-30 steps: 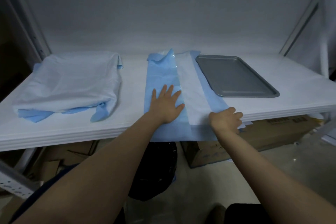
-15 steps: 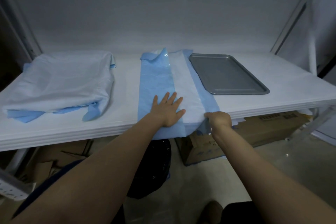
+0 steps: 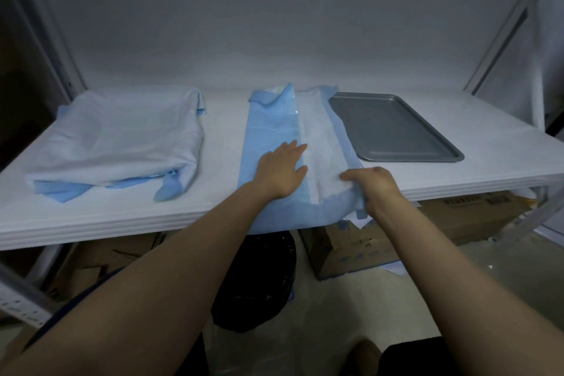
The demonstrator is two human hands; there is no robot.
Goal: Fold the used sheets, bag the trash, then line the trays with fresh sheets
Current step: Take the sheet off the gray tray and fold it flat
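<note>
A long blue and white sheet [image 3: 274,128] lies lengthwise on the white shelf [image 3: 457,174], its near end hanging over the front edge. My left hand [image 3: 282,169] lies flat on its blue left half, fingers straight. My right hand [image 3: 374,185] grips the sheet's near right edge at the shelf front, thumb on top, with the edge lifted and bunched. An empty grey metal tray [image 3: 393,128] sits just right of the sheet. A crumpled pile of pale used sheets [image 3: 119,137] lies at the left of the shelf.
A black trash bag [image 3: 259,278] stands on the floor under the shelf, below the sheet's hanging end. Cardboard boxes [image 3: 366,247] sit under the shelf to the right, more flattened cardboard to the left. Metal shelf uprights rise at both sides.
My right hand has closed on the sheet's near right edge and lifted it inward. My left hand stays flat on the sheet, its fingers now drawn together.
</note>
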